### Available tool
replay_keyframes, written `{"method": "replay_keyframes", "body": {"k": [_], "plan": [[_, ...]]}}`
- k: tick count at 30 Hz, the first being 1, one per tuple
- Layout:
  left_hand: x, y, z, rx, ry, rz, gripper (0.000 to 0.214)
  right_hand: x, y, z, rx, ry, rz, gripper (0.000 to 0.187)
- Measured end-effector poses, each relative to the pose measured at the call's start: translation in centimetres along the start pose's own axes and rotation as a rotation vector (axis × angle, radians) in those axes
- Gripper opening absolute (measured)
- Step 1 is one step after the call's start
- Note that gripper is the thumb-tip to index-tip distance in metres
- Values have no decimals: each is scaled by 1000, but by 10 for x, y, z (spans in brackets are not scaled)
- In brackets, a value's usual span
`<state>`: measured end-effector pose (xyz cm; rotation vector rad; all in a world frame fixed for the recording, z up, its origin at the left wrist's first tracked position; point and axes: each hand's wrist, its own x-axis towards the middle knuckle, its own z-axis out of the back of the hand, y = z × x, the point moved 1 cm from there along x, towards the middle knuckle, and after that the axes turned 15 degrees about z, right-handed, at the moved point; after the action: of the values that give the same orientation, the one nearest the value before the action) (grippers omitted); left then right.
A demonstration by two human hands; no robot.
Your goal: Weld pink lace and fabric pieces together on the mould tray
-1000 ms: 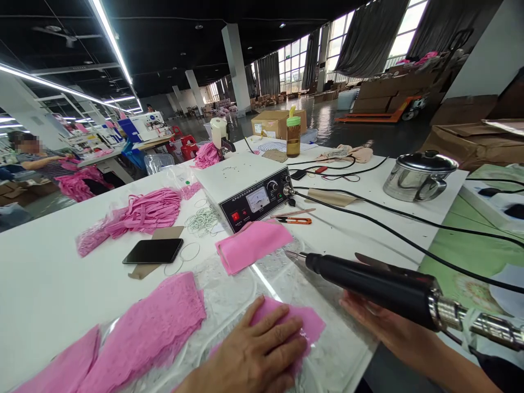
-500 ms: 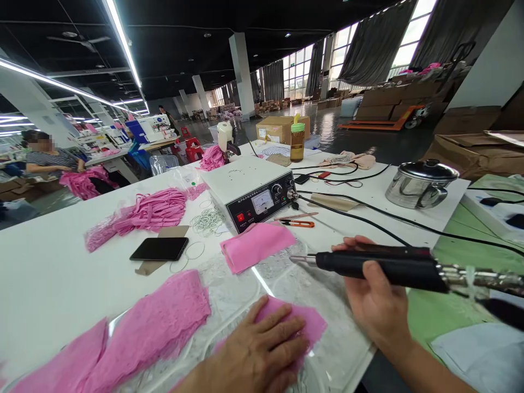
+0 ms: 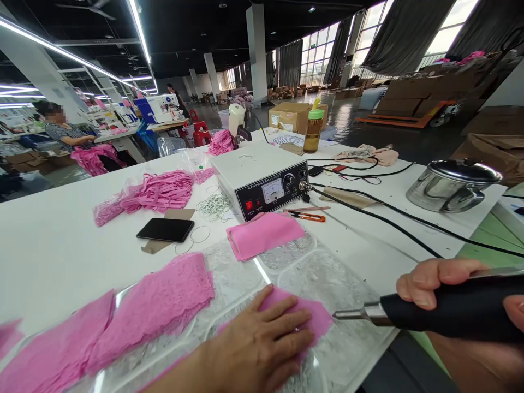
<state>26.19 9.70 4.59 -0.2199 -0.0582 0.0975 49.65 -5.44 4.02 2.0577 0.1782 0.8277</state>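
Note:
My left hand [image 3: 257, 346] lies flat, fingers spread, pressing a pink fabric piece [image 3: 315, 317] onto a clear textured plate [image 3: 327, 273] at the table's near edge. My right hand [image 3: 446, 289] is wrapped round the black handle of a handheld tool [image 3: 446, 314]. Its metal tip [image 3: 352, 313] points left, a short way from the pink fabric piece. The tool's black cable [image 3: 388, 215] runs to a white control box [image 3: 262, 177] with a dial and red switch.
Pink lace pieces [image 3: 155, 305] lie at the left, a folded pink cloth [image 3: 264, 234] and a phone [image 3: 166, 229] further back. Orange snips [image 3: 309, 216], a steel pot [image 3: 452, 185], a bottle [image 3: 314, 130] and pink strips [image 3: 155, 191] stand beyond. A person [image 3: 65, 134] sits far left.
My right hand has closed round the tool's handle and brought it down and right, toward the table's near edge. My left hand stays flat on the fabric.

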Motion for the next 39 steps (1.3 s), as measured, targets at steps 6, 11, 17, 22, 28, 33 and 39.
{"method": "replay_keyframes", "body": {"k": [6,11,17,22,28,33,39], "plan": [[1,-1,1,2,7,-3,37,-1,-3,-5,133,-11,-56,24],[1,-2,2,21,24,-5,37,-4,1,-12,65,-15,-32,24],[1,-2,4,19,-12,-12,37,-9,4,-26,76,-59,-15,23],[2,-2,5,29,25,-7,37,-8,4,-25,78,-43,-13,23],[2,-1,4,4,20,-6,36,0,-7,-2,92,59,-21,26],[2,-2,3,-9,23,-4,37,-5,-2,-12,61,30,-2,23],[0,1,-1,-37,52,14,39,-4,4,-21,56,28,17,16]]}}
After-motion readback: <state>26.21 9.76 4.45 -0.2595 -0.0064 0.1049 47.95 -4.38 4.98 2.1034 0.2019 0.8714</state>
